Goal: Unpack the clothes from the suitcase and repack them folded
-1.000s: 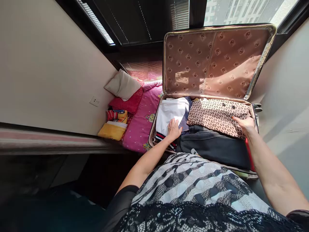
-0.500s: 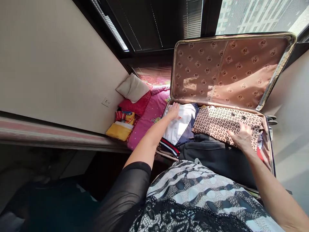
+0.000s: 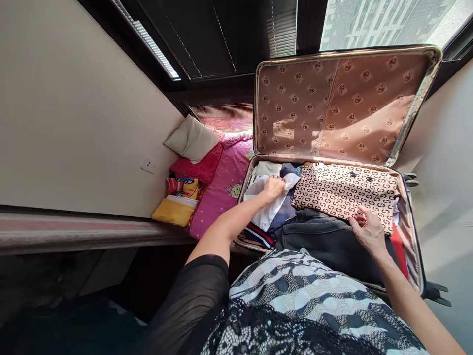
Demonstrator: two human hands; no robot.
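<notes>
An open suitcase (image 3: pixel 417 246) lies before me, packed with clothes. In its left part, my left hand (image 3: pixel 274 189) is closed on a bunched white garment (image 3: pixel 263 212), with dark blue cloth (image 3: pixel 284 217) beneath it. My right hand (image 3: pixel 370 232) rests at the near edge of a folded beige garment with a dark repeating pattern (image 3: pixel 332 190). Its fingers are bent, with the thumb apart from them. Black folded clothing (image 3: pixel 321 241) fills the side nearest me. A red item (image 3: pixel 399 251) shows at the right edge.
The suitcase lid (image 3: pixel 343 108) stands raised by the window. On the left lie a pink bedspread (image 3: pixel 218 192), a pale cushion (image 3: pixel 192 139) and a yellow folded cloth (image 3: pixel 173 211). Walls close in on both sides; an outlet (image 3: pixel 148 165) is in the left one.
My left hand, flat on the white garment before, has closed on it and bunched it up, uncovering pale cloth behind. The right hand has shifted to the patterned garment's near edge, fingers bent.
</notes>
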